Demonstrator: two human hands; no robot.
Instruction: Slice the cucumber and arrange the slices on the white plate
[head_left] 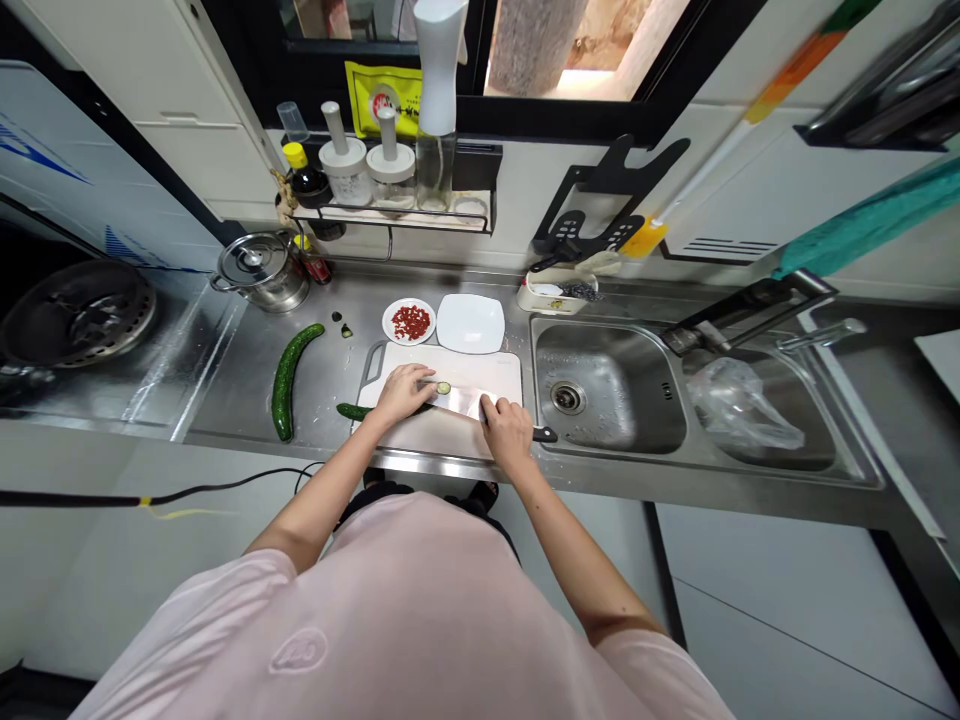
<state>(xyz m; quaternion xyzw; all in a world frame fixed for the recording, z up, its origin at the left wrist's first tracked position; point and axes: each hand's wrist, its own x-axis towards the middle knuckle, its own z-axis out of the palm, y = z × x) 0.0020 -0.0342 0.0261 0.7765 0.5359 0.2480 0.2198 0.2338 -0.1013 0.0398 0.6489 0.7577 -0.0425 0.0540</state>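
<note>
On the white cutting board (412,437), my left hand (403,393) is closed over a cucumber (352,411), whose dark green end sticks out to the left past the board. My right hand (508,432) grips a kitchen knife (461,402) with a black handle, its wide blade lying across the board toward the left fingers. A pale cucumber slice (443,388) rests at the blade, close to the left fingertips. The cut end of the cucumber is hidden by my left hand and the blade. A whole curved cucumber (285,385) lies on the steel counter to the left.
Behind the board stand a plate of chopped red pieces (411,322) and a white square plate (471,323). Two dark green scraps (346,331) lie left. A lidded pot (262,271) stands at the back left. On the right is a double sink (611,385) with a plastic bag (742,405).
</note>
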